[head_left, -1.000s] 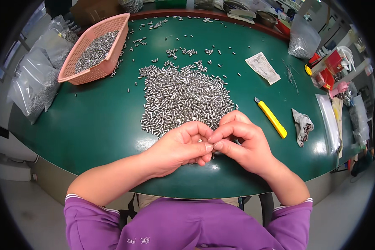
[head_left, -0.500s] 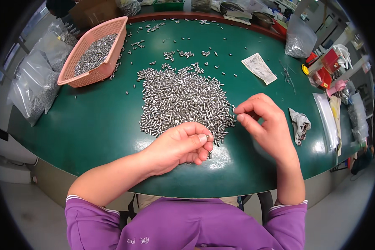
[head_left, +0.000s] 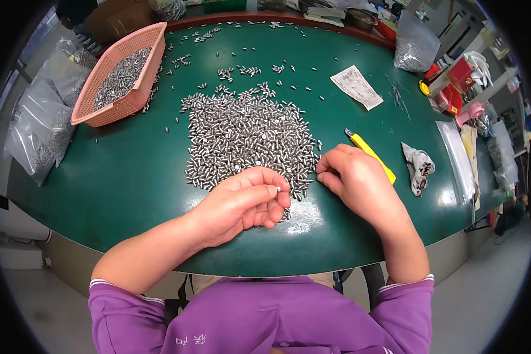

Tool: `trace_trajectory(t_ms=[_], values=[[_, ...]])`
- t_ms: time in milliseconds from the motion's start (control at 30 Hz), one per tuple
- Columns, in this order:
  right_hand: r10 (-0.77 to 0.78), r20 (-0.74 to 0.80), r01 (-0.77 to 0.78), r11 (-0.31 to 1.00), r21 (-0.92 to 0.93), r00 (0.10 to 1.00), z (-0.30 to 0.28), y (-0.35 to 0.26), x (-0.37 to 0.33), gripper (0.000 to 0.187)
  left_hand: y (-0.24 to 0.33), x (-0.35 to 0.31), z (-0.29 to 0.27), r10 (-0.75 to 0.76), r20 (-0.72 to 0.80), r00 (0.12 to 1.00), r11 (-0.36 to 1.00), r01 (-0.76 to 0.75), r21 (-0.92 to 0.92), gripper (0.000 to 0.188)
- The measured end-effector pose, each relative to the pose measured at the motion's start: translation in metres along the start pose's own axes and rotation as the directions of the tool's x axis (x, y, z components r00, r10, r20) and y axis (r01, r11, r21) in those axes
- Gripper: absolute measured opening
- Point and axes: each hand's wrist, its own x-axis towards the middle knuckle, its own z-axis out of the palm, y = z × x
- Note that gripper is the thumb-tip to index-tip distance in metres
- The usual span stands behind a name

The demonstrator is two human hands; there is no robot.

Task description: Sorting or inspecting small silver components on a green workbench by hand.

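Observation:
Many small, shiny metal pins with pointed or rounded ends lie in a broad pile [head_left: 248, 130] in front of me. At the pile's near edge my left hand [head_left: 242, 203] is closed, with a small metal pin [head_left: 278, 189] pinched between thumb and forefinger. A few more pins lie beneath its curled fingers. My right hand [head_left: 360, 177] is at the right edge of the pile, thumb and forefinger drawn together close to the table. Whatever its fingertips may hold is too small to make out. Just beyond it lies a yellow utility knife [head_left: 371, 155], blade end toward the pile.
A pink plastic basket [head_left: 150, 79] of pins stands at the far left, beside clear bags of parts [head_left: 41, 133]. On the green table [head_left: 130, 194] are a paper slip [head_left: 357, 87], thin wires [head_left: 399, 99] and a crumpled rag [head_left: 418, 168]. Another bag [head_left: 415, 47] stands far right.
My right hand has moved left and down to the pile's edge, uncovering the yellow utility knife. My left hand keeps its pinch, the pin now showing a pale end. The view has shifted slightly.

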Motion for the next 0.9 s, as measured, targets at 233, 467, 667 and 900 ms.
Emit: trace_trajectory(t_ms=[233, 467, 667, 900], values=[[-0.003, 0.035, -0.013, 0.892, 0.451, 0.999, -0.001, -0.015, 0.002, 0.007, 0.000, -0.002, 0.002, -0.012, 0.012, 1.000, 1.000, 0.012, 0.018, 0.022], [-0.100, 0.056, 0.035, 0.727, 0.686, 0.993, 0.013, -0.029, 0.000, 0.007, -0.005, -0.001, 0.004, -0.012, -0.007, 1.000, 0.998, 0.012, 0.060, 0.019], [0.030, -0.190, 0.046, 0.921, 0.386, 0.981, -0.004, -0.013, 0.006, 0.010, -0.004, 0.000, 0.000, 0.023, 0.037, 0.999, 0.999, -0.024, 0.025, 0.013], [0.114, -0.063, -0.106, 0.986, 0.127, 0.991, -0.005, 0.014, 0.006, 0.010, -0.005, 0.000, -0.001, 0.025, 0.060, 0.998, 0.999, -0.023, -0.035, 0.020]])
